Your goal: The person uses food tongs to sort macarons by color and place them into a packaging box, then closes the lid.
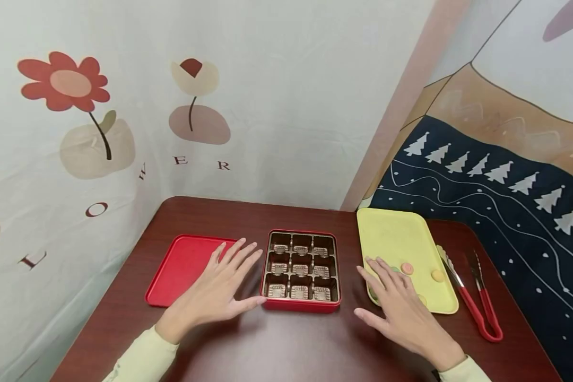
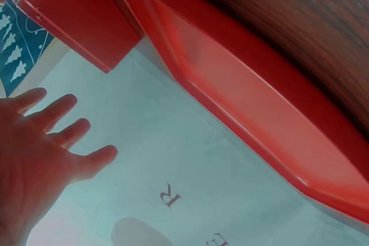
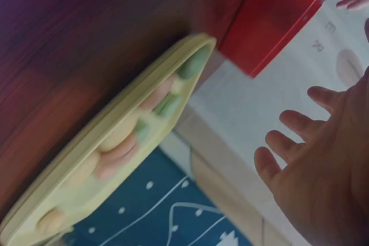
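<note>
My left hand (image 1: pixel 215 289) hovers with spread fingers between a red lid (image 1: pixel 183 265) and a red box (image 1: pixel 301 306), holding nothing. Inside the box, a brown plastic insert (image 1: pixel 291 263) shows several square compartments with their ridged bottoms bare. Fingers outstretched, my right hand (image 1: pixel 403 310) is above the near left part of a yellow tray (image 1: pixel 391 228) and grips nothing. On that tray lie a pink macaron (image 1: pixel 407 268), a yellow macaron (image 1: pixel 437 275) and others partly hidden by the hand. The right wrist view shows pink macarons (image 3: pixel 117 158) and green ones too.
Tongs with red handles (image 1: pixel 491 313) lie spread on the brown table (image 1: pixel 286 345), right of the tray. Behind the table hangs a pale curtain (image 1: pixel 286 106) with printed flowers; a dark blue printed cloth (image 1: pixel 458 212) borders the right side.
</note>
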`<state>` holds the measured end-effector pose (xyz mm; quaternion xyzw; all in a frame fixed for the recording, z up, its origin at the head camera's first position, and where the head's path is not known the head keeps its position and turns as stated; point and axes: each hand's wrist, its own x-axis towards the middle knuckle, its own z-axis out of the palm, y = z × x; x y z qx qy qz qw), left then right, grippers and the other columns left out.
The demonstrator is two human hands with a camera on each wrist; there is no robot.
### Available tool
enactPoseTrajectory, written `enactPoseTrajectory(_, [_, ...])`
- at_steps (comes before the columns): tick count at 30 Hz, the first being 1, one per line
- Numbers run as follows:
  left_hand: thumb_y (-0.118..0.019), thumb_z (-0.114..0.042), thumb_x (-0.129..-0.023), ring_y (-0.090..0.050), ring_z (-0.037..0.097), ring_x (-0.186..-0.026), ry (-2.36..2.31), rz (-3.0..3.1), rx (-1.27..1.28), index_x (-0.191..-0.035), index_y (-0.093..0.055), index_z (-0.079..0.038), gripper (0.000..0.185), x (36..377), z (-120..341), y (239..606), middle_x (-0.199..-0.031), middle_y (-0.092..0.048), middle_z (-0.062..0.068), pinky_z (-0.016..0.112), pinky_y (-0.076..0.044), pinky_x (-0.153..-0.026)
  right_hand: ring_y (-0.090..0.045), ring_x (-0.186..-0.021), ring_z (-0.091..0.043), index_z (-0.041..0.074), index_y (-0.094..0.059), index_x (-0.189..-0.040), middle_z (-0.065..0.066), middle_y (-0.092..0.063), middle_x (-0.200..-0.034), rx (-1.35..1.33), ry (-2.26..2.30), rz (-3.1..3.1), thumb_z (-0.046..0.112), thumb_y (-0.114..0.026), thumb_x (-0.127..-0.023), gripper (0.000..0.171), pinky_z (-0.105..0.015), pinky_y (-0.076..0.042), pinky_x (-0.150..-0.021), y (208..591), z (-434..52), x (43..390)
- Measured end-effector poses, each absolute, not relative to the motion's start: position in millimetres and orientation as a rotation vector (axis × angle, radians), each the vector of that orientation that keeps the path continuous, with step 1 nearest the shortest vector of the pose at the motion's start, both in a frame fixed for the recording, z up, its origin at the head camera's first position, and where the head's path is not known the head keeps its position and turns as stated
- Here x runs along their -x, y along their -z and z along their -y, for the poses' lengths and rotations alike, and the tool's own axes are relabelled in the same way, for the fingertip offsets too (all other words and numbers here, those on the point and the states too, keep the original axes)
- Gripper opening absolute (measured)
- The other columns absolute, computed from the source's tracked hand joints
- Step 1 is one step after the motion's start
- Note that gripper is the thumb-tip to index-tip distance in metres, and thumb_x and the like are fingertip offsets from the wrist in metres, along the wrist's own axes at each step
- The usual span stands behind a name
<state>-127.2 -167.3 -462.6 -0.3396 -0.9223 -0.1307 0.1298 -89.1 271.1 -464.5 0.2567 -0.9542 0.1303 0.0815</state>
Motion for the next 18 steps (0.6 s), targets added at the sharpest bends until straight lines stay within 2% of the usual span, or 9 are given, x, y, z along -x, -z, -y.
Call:
enactPoseTrajectory(8, [-0.067,-0.069,-0.096,-0.031,0.042,-0.159,0.417,2.699,0.987,-0.165,-0.045,-0.004,0.097,132.8,168.2,464.1,-0.169,-0.044,0.016,0.07,-0.023,-0.123,-0.034,-0.154,-0.041,0.013,-0.051,-0.161,-0.016,-0.041,-0.168,-0.614,-0.403,2.807,0.048,-0.078,-0.099,0.076,-0.066,-0.035,-0.102,462.8,-320.3,88.2])
enactPoseTrajectory(12, [-0.068,-0.068,-0.096,-0.031,0.042,-0.159,0.462,2.711,0.996,-0.166,-0.044,-0.004,0.097,134.8,169.1,464.3,-0.169,-0.044,0.016,0.07,-0.025,-0.123,-0.037,-0.148,-0.046,0.009,-0.053,-0.159,-0.02,-0.043,-0.164,-0.514,-0.382,2.809,0.045,-0.078,-0.099,0.074,-0.068,-0.036,-0.099,464.4,-350.4,82.9])
enactPoseTrajectory(18, [-0.064,-0.074,-0.096,-0.029,0.04,-0.16,0.487,2.761,0.97,-0.169,-0.038,-0.008,0.102,139.7,171.3,468.6,-0.171,-0.04,0.012,0.07,-0.025,-0.122,-0.037,-0.141,-0.056,-0.002,-0.045,-0.159,-0.031,-0.04,-0.159,-0.355,-0.363,2.863,0.043,-0.072,-0.105,0.075,-0.075,-0.032,-0.093,471.6,-392.3,74.0])
